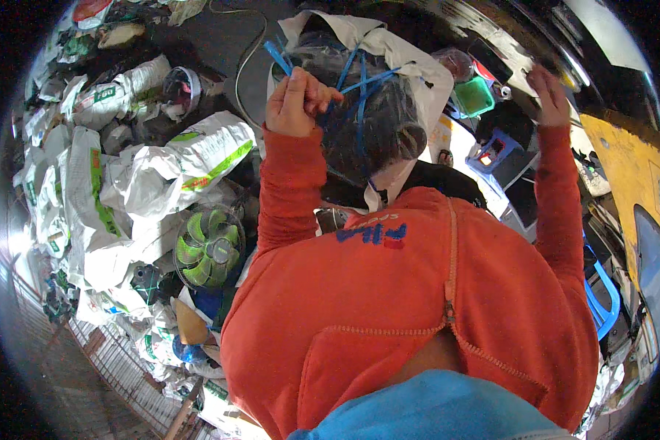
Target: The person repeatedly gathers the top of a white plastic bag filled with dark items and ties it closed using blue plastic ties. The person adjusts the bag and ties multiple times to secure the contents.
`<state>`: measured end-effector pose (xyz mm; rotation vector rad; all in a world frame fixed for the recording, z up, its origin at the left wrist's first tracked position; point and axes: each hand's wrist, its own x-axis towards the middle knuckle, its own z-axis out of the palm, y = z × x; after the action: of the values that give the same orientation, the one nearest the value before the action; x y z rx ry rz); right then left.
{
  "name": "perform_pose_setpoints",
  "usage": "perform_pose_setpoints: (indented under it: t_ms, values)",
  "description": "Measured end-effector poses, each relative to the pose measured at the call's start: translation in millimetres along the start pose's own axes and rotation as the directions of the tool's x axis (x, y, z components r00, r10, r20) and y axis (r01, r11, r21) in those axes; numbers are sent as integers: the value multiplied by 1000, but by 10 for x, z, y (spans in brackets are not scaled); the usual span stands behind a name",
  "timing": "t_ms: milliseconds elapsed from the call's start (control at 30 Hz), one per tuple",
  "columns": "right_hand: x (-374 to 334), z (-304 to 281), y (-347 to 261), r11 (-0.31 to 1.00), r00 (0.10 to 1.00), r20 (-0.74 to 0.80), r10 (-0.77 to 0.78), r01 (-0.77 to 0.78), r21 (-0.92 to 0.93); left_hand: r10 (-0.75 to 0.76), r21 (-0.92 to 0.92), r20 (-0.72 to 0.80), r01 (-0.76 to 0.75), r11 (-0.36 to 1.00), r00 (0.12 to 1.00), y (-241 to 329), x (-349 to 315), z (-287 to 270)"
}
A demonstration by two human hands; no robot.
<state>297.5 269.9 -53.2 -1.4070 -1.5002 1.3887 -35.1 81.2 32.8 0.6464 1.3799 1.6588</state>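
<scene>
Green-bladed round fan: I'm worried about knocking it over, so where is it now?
In the head view, the fan sits on the person's left, lower than the bare left hand, just below a white, green-striped plastic sack and beside the red-orange sweatshirt.

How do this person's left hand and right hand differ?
The left hand is curled, pinching a blue strap; the right hand has fingers extended, nothing visibly held. The left hand is at the black bundle; the right hand is off to its right. Both are bare.
</scene>
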Motion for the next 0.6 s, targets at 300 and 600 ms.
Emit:
perform_pose_setpoints:
  t_ms: [300, 600]
  values:
    - [-1364, -1664, 2647, 897, 898, 44, 437, -432, -90, 340, 888, 95, -234, 395, 936, -299, -205, -54]
    - [-2387, -3316, 5129, 537, 875, 97, 473, -200, -819, 344, 877, 133, -272, 397, 929, -425, -415, 167]
